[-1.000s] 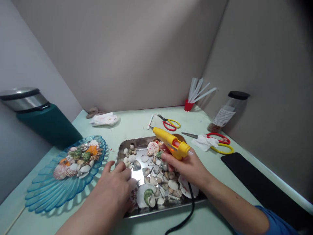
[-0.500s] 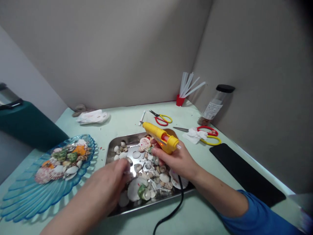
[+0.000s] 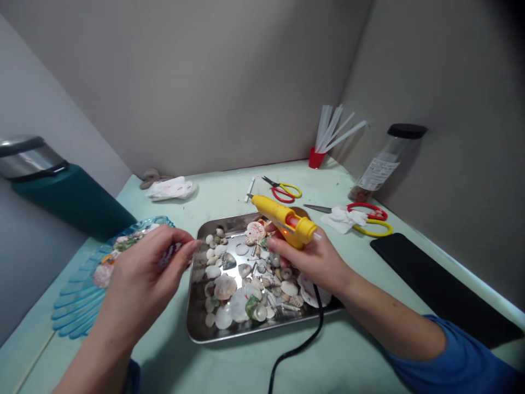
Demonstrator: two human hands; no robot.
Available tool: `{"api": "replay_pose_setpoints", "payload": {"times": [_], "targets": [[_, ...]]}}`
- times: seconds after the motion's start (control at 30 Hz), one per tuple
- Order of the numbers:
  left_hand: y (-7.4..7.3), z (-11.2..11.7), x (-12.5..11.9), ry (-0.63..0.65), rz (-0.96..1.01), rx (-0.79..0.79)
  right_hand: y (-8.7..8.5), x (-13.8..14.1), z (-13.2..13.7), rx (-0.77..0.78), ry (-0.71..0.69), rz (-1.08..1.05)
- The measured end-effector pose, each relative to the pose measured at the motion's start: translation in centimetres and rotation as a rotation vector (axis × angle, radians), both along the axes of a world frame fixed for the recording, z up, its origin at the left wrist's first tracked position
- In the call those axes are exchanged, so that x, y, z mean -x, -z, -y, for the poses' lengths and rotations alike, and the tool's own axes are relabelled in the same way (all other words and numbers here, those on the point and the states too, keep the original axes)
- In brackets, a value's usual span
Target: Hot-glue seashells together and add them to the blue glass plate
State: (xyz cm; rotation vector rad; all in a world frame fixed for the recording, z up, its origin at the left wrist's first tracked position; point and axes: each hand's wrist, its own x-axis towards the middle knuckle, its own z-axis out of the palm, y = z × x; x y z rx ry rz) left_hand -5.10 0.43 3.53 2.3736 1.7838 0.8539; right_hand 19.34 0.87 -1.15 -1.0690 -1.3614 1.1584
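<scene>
A yellow glue gun is gripped by the right hand above the far right part of a metal tray. Its nozzle is pointed away and to the left, an orange light is lit on its side, and its black cord is trailed over the near rim. The left hand is raised just beside the tray's left edge, with thumb and fingertips brought together; whether something small is pinched there cannot be told. Many loose shells are spread across the tray, which is set on the pale green counter. A blue shell-shaped dish, with more shells heaped on it, is partly hidden by the left hand. Behind the dish a teal bottle is seen. Beyond the tray are placed small scissors and a white marker. To the right, larger scissors are partly covered by a crumpled tissue. White sticks are held in a red cup near the back corner, and a black-lidded jar is stood by the right wall.
</scene>
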Motion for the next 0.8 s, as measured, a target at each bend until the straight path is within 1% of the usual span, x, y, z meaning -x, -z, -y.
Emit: {"api": "replay_pose_setpoints", "payload": {"times": [0.1,0.17,0.27,0.4,0.5,0.57,0.63,0.7,0.8], "targets": [[0.2,0.0,-0.6,-0.006,-0.041,-0.003,0.0,0.0,0.1,-0.002,-0.006,0.003],[0.3,0.2,-1.3,0.031,-0.071,0.019,-0.1,0.0,0.1,-0.004,-0.015,-0.001],[0.7,0.6,-2.5,0.157,-0.141,0.091,-0.2,0.0,0.2,-0.008,-0.011,0.009],[1.7,1.2,-3.5,0.313,-0.246,0.275,0.0,0.0,0.1,-0.030,-0.003,0.022],[2.7,1.3,-3.5,0.435,-0.235,0.383,0.2,-0.1,0.0,-0.035,-0.016,0.028],[3.4,1.0,-3.3,0.506,-0.211,0.417,0.4,-0.1,-0.1,-0.043,-0.017,0.043],[3.8,0.5,-3.1,0.516,-0.176,0.437,0.5,-0.1,-0.1,-0.050,-0.010,0.060],[4.1,0.2,-3.0,0.499,-0.153,0.451,0.5,-0.2,-0.1,-0.056,-0.005,0.077],[4.2,0.0,-2.9,0.479,-0.179,0.456,0.5,-0.2,-0.1,-0.057,0.002,0.098]]}}
